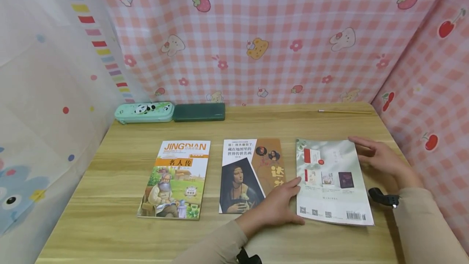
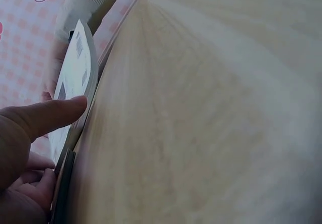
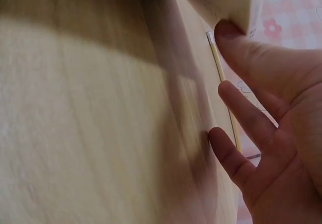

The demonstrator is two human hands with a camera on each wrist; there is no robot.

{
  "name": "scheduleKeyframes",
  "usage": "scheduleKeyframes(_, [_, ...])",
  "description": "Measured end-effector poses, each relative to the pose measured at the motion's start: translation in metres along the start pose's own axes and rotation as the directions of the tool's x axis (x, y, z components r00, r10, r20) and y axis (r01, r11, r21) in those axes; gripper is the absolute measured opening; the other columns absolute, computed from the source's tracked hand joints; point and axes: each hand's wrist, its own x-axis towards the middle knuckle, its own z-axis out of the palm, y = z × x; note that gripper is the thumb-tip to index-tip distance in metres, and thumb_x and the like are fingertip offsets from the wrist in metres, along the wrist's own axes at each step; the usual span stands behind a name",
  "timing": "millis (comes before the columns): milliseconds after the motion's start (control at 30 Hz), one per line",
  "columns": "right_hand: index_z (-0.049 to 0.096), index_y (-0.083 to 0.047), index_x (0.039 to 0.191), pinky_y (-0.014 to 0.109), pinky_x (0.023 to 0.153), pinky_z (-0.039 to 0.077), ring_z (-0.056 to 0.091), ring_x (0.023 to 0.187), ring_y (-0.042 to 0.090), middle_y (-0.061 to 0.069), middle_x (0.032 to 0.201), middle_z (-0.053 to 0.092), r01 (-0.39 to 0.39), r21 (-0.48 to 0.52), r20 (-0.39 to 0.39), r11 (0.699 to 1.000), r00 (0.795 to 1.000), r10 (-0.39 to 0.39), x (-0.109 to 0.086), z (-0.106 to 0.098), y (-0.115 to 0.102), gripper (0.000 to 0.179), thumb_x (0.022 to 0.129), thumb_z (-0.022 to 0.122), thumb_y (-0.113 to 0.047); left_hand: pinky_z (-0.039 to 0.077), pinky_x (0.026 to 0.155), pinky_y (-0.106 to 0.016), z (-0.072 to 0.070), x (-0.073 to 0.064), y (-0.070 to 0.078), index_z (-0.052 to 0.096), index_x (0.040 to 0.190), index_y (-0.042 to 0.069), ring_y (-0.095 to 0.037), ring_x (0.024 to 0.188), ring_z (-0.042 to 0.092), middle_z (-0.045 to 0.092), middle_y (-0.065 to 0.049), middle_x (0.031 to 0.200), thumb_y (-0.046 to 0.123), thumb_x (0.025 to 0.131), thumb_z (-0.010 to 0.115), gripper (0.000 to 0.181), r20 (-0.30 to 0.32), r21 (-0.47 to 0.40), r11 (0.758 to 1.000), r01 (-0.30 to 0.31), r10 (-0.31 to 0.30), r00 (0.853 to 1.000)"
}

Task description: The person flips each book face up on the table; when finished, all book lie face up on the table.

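Observation:
A pale magazine (image 1: 331,203) lies back cover up at the right, with small pictures and a barcode. My left hand (image 1: 276,203) is at its left side, fingertips right at the edge and thumb by the lower corner. In the left wrist view the thumb (image 2: 55,116) points straight at the magazine's edge. At the upper right corner is my right hand (image 1: 388,160), fingers spread. The right wrist view has the thumb (image 3: 246,45) against the magazine's edge, the other fingers apart from it. Left of it, a book with a painted portrait (image 1: 238,182) is partly covered by my left hand.
A book with an orange title (image 1: 179,182) lies at the left of the wooden table (image 1: 110,182). At the back stand a mint panda pencil case (image 1: 144,112) and a dark green case (image 1: 199,112); a pencil (image 1: 344,112) lies back right. Patterned cloth (image 1: 234,23) hangs behind.

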Motion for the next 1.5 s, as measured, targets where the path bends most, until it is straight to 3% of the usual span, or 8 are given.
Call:
scheduleKeyframes(333, [0.056, 0.007, 0.138, 0.009, 0.081, 0.047, 0.06, 0.108, 0.004, 0.032, 0.129, 0.062, -0.003, -0.133, -0.013, 0.991, 1.0, 0.001, -0.001, -0.008, -0.015, 0.063, 0.082, 0.083, -0.005, 0.03, 0.116, -0.021, 0.001, -0.003, 0.0, 0.053, 0.143, -0.004, -0.021, 0.143, 0.041, 0.038, -0.01, 0.16, 0.03, 0.07, 0.094, 0.09, -0.024, -0.005, 1.0, -0.012, 0.011, 1.0])
scheduleKeyframes(467, [0.062, 0.004, 0.134, 0.039, 0.088, 0.056, 0.054, 0.107, -0.008, 0.027, 0.124, 0.066, 0.007, -0.228, -0.045, 0.974, 0.999, -0.018, 0.0, -0.012, -0.017, 0.061, 0.078, 0.087, -0.006, 0.03, 0.117, -0.022, 0.0, -0.002, 0.0, 0.053, 0.143, -0.004, -0.021, 0.144, 0.04, 0.038, -0.01, 0.16, 0.031, 0.071, 0.094, 0.091, -0.019, 0.003, 1.0, -0.01, 0.01, 1.0])
scheduleKeyframes(600, [0.064, 0.002, 0.132, 0.066, 0.088, 0.05, 0.062, 0.113, 0.031, 0.029, 0.125, 0.065, -0.048, -0.248, -0.046, 0.968, 0.998, 0.038, -0.001, -0.017, -0.021, 0.058, 0.08, 0.086, -0.011, 0.029, 0.117, -0.022, 0.0, -0.002, -0.001, 0.051, 0.144, -0.004, -0.021, 0.145, 0.038, 0.036, -0.012, 0.161, 0.032, 0.071, 0.094, 0.093, -0.005, 0.011, 1.0, -0.021, 0.021, 1.0])
scheduleKeyframes(667, [0.066, 0.001, 0.13, 0.055, 0.086, 0.055, 0.061, 0.11, 0.045, 0.03, 0.121, 0.066, -0.057, -0.262, -0.063, 0.963, 0.997, 0.042, -0.002, -0.018, -0.022, 0.056, 0.08, 0.087, -0.013, 0.028, 0.117, -0.021, 0.0, -0.002, 0.0, 0.05, 0.145, -0.004, -0.021, 0.145, 0.037, 0.035, -0.013, 0.161, 0.034, 0.07, 0.094, 0.095, 0.001, 0.016, 1.0, -0.024, 0.024, 1.0])
scheduleKeyframes(833, [0.072, 0.0, 0.122, 0.008, 0.075, 0.046, 0.059, 0.099, -0.009, 0.016, 0.108, 0.075, -0.027, -0.231, -0.15, 0.973, 0.989, -0.008, -0.005, -0.018, -0.021, 0.047, 0.078, 0.088, -0.011, 0.028, 0.118, -0.022, 0.0, -0.003, 0.0, 0.055, 0.143, -0.001, -0.022, 0.145, 0.038, 0.037, -0.015, 0.159, 0.037, 0.072, 0.093, 0.089, -0.01, 0.006, 0.999, -0.038, 0.038, 0.999])
scheduleKeyframes(1000, [0.07, 0.004, 0.122, 0.002, 0.079, 0.042, 0.049, 0.099, -0.024, -0.024, 0.106, 0.067, 0.0, -0.1, -0.183, 0.995, 0.983, -0.018, -0.009, -0.018, -0.016, 0.042, 0.083, 0.082, -0.004, 0.03, 0.118, -0.025, 0.0, -0.006, -0.001, 0.064, 0.135, 0.003, -0.02, 0.142, 0.043, 0.047, -0.014, 0.152, 0.038, 0.08, 0.087, 0.069, -0.041, -0.023, 0.996, -0.082, 0.081, 0.996])
scheduleKeyframes(1167, [0.066, 0.006, 0.127, 0.004, 0.082, 0.046, 0.057, 0.102, -0.017, -0.029, 0.112, 0.065, 0.028, 0.104, -0.194, 0.994, 0.981, -0.007, -0.012, -0.016, -0.009, 0.039, 0.088, 0.074, 0.006, 0.035, 0.113, -0.02, -0.002, -0.009, -0.001, 0.069, 0.126, 0.003, -0.016, 0.133, 0.053, 0.058, -0.01, 0.143, 0.029, 0.085, 0.083, 0.051, -0.088, -0.104, 0.99, -0.099, 0.09, 0.992])
scheduleKeyframes(1500, [0.062, 0.011, 0.126, 0.018, 0.085, 0.056, 0.069, 0.108, 0.007, 0.0, 0.119, 0.074, 0.241, 0.639, -0.29, 0.731, 0.955, -0.061, -0.003, -0.002, -0.013, 0.036, 0.093, 0.054, 0.022, 0.043, 0.104, -0.015, -0.003, -0.015, -0.004, 0.072, 0.121, 0.003, -0.01, 0.122, 0.061, 0.066, -0.007, 0.131, 0.021, 0.091, 0.077, 0.035, -0.206, -0.2, 0.972, -0.126, 0.084, 0.975])
